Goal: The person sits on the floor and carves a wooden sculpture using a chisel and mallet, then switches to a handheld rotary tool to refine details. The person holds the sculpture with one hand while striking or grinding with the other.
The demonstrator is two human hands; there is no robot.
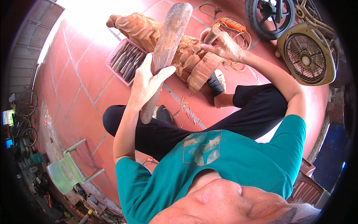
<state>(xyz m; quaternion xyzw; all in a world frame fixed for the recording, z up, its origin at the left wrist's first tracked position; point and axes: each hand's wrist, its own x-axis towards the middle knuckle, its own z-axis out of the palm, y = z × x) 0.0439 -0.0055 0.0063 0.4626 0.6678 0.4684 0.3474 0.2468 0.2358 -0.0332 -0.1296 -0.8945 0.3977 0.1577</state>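
My left hand (146, 83) is wrapped round a long, flat wooden club (172, 31), which tilts up over the floor. In my right hand (229, 47) is a wooden-handled chisel (212, 35), pinched between thumb and fingers; its blade is hidden from here. Below both hands lies a large carved wooden sculpture (140, 28), its near end a mass of cut, layered shapes beside my right foot. To its left, a pink basket (110, 64) is filled with several wooden-handled carving tools (126, 61).
Wood chips (192, 117) lie on the red tiles between my legs. An orange power strip (233, 24) with tangled cords sits beyond my right hand. A fan (305, 59) and a wheel (269, 16) stand at the far right, a pale green chair (67, 173) at the left.
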